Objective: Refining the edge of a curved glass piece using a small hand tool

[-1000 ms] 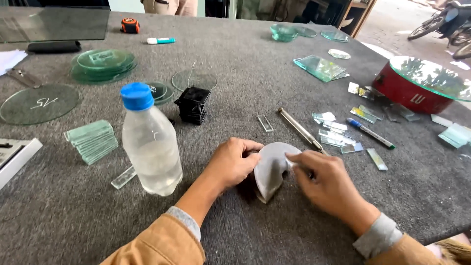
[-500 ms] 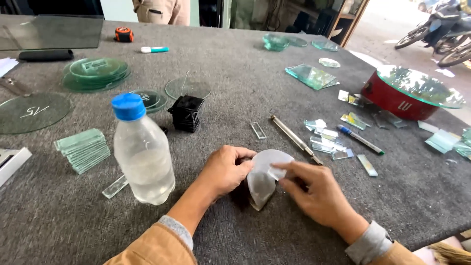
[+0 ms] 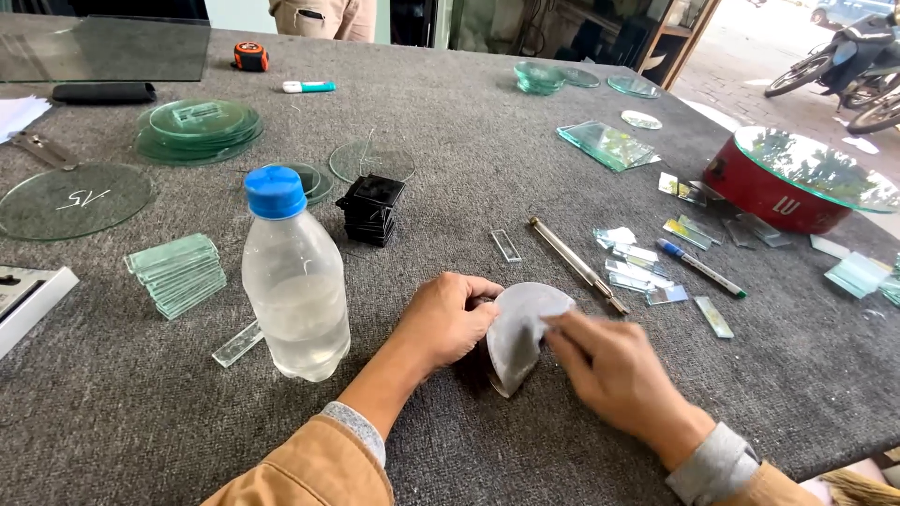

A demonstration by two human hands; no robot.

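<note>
My left hand grips a round glass disc that stands tilted on its edge on the grey felt table. A white film covers the disc's face. My right hand pinches the upper right edge of that film. A clear plastic bottle with a blue cap stands just left of my left hand, about a third full of water.
A metal glass cutter and a blue pen lie beyond the disc among small glass strips. A black block, stacked green glass discs, a pile of glass rectangles and a red tin under a glass round surround the area.
The view has drifted slightly. My right hand has slid a little along the film on the disc; my left hand keeps its hold.
</note>
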